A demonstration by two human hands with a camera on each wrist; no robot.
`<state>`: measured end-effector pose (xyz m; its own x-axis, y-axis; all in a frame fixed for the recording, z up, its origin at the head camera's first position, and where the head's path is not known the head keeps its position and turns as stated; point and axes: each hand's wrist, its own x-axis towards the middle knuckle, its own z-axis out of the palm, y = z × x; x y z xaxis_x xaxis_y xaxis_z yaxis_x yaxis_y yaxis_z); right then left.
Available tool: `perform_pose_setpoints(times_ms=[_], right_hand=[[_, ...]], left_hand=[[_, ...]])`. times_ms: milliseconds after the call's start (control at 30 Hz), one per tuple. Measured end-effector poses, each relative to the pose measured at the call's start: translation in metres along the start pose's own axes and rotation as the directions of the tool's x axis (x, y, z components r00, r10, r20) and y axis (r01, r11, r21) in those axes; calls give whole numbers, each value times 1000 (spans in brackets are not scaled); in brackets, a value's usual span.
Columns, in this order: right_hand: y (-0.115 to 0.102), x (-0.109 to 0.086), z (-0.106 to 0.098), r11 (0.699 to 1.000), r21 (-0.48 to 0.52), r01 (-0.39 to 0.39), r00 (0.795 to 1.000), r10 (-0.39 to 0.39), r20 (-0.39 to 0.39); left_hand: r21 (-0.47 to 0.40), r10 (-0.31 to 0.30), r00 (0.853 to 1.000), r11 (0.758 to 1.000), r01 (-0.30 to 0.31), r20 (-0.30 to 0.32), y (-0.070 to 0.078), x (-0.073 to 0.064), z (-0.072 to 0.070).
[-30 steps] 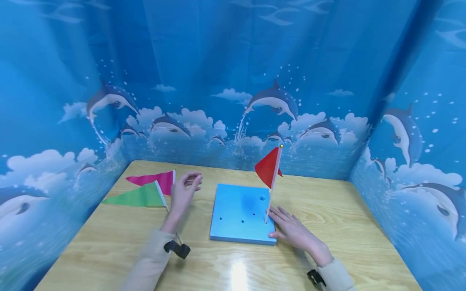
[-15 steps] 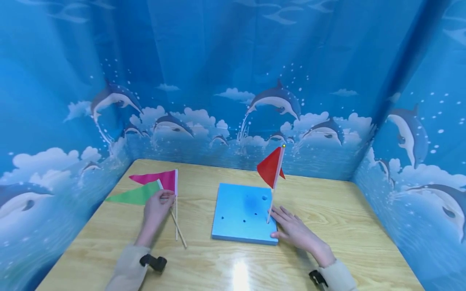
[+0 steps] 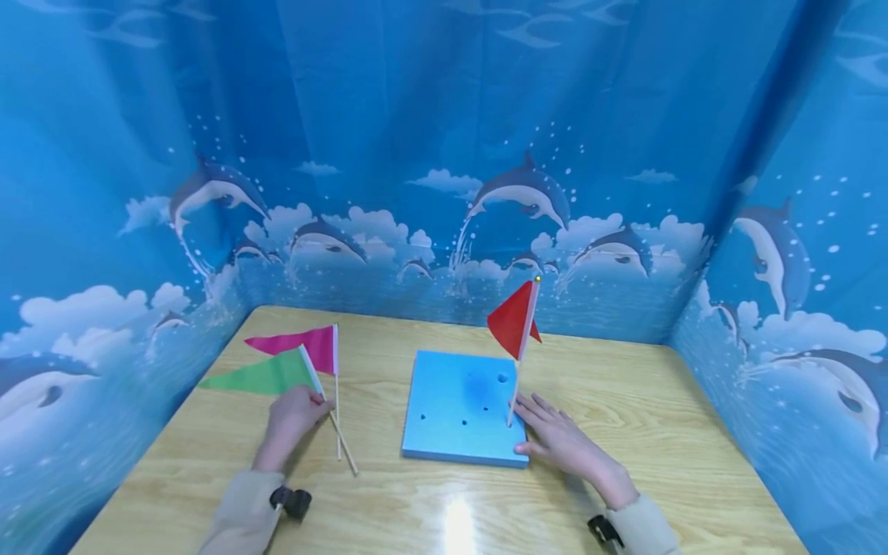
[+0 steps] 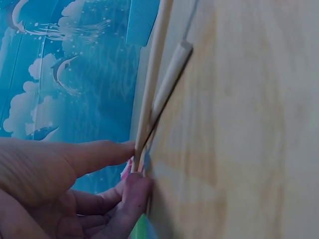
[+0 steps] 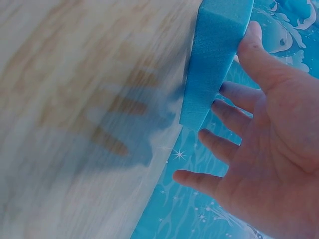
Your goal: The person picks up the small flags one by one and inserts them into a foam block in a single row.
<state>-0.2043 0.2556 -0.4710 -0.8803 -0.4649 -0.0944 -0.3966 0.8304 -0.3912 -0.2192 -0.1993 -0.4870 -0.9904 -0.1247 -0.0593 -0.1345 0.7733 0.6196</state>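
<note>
In the head view my left hand point(image 3: 293, 422) has its fingertips at the stick of a green pennant flag point(image 3: 267, 374), just below the cloth. The left wrist view shows that thumb and forefinger pinching the wooden stick point(image 4: 152, 74), close to the table. Under it lies a magenta flag point(image 3: 315, 344), its stick crossing the green one's. My right hand point(image 3: 562, 439), fingers spread and straight, rests at the right edge of a blue foam board point(image 3: 444, 405). A red flag point(image 3: 512, 320) stands in the board, leaning slightly right. The right wrist view has the thumb on the board's edge point(image 5: 214, 59).
Several small holes dot the board's top, with a larger hole point(image 3: 502, 378) near its far right corner. The wooden table point(image 3: 624, 393) extends around it. A blue dolphin-print curtain point(image 3: 388, 154) encloses the back and sides.
My left hand has moved left and down from beside the flags to the green flag's stick, sliding lower along it, and now pinches it. The right hand has stayed at the board.
</note>
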Motion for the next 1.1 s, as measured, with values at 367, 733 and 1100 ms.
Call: perform_pose_setpoints(times_ms=[367,733,1100], right_hand=[[1,0,1,1000,5,2,1000,-2,-10],[1,-1,0,1000,13,2,1000,-2,-10],[2,-1,1,1000,25,14,1000,-14,-5]], left_hand=[[128,2,1000,992,1,-24,12,-4,-3],[107,-21,999,994,24,-25,8,4,-8],[-288,-71,996,954,81,44,5,7,-19]])
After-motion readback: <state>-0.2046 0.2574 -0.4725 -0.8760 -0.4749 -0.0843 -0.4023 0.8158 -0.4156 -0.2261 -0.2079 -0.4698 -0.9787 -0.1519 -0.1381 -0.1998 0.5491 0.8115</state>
